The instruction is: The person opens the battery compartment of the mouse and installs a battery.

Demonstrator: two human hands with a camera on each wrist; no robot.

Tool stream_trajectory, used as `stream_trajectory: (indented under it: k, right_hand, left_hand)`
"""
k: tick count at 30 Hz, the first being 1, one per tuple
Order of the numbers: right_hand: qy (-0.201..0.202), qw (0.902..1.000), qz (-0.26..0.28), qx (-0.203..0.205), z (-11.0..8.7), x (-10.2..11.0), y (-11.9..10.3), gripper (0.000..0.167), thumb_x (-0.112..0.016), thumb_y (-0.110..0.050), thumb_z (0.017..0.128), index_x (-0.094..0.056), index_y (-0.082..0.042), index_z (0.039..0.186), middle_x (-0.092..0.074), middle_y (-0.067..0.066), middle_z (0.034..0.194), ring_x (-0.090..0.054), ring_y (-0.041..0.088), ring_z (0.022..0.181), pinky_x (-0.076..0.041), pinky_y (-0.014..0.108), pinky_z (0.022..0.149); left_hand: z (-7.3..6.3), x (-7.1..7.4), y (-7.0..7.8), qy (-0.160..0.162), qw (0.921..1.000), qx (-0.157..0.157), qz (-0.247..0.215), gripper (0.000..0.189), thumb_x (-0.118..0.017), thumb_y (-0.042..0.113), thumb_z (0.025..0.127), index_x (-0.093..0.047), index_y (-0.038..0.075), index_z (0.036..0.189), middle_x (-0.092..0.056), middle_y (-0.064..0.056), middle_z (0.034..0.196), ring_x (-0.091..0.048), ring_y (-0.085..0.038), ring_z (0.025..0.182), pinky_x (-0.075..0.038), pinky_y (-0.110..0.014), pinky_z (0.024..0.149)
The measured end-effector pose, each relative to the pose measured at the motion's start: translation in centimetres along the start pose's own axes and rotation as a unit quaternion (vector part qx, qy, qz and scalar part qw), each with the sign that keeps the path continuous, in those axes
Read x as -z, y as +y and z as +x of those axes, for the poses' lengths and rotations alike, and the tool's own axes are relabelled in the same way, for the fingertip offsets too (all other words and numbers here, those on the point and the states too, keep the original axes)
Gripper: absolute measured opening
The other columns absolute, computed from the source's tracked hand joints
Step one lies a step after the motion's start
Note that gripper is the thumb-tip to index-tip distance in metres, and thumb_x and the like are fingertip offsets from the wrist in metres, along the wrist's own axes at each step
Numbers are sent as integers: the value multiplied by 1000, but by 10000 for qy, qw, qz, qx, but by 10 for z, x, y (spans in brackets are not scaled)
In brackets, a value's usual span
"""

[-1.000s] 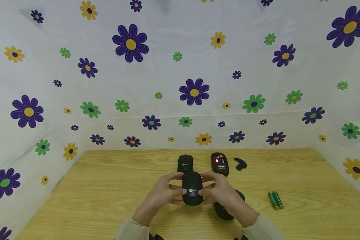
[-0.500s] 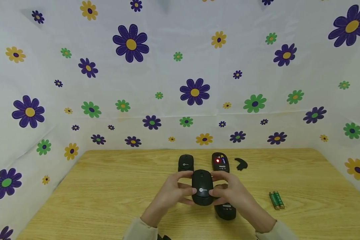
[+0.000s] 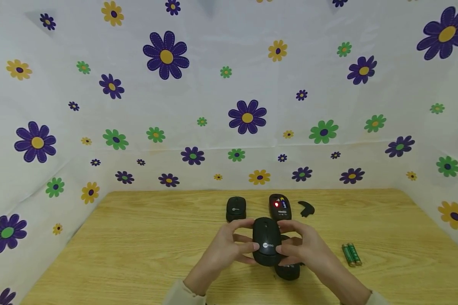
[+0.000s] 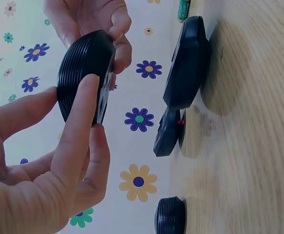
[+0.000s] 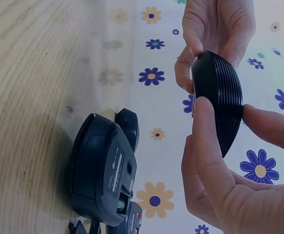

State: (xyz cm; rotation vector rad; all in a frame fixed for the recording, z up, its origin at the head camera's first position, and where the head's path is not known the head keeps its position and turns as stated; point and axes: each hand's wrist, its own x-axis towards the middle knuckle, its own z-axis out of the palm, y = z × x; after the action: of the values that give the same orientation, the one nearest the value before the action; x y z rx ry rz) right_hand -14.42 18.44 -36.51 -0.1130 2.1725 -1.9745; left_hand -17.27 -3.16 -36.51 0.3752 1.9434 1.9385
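Observation:
Both hands hold one black computer mouse [image 3: 266,231] above the table, its logo side facing up in the head view. My left hand [image 3: 225,250] grips its left side, and my right hand [image 3: 309,245] grips the right side. Ribbed edges of this mouse show in the left wrist view [image 4: 78,63]. Below and partly behind it lies another black mouse [image 3: 289,272], belly up. In the right wrist view that overturned mouse [image 5: 100,165] shows an open battery compartment.
Farther back on the wooden table [image 3: 149,237] sit an upright mouse [image 3: 235,206] and an overturned mouse [image 3: 280,207] with a lit red light. A curved black cover [image 3: 307,209] lies beside them. Green batteries [image 3: 352,254] lie to the right. A flowered cloth [image 3: 198,97] surrounds the table.
Both hands have carried the held mouse to the right, so that it now partly covers the nearer overturned mouse. The upright mouse at the back is more fully visible.

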Motion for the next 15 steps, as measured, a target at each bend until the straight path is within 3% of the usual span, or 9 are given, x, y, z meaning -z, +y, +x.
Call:
stream_trajectory:
  k: [15]
  right_hand:
    - [-45, 9999, 61, -116, -7, 4, -2, 71, -69, 4, 87, -34, 13, 148, -43, 31, 138, -66, 29, 101, -63, 48, 76]
  left_hand:
    - [-6, -2, -1, -145, 9996, -67, -250, 60, -69, -11, 88, -49, -4, 145, -51, -17, 134, -64, -28, 104, -64, -46, 68]
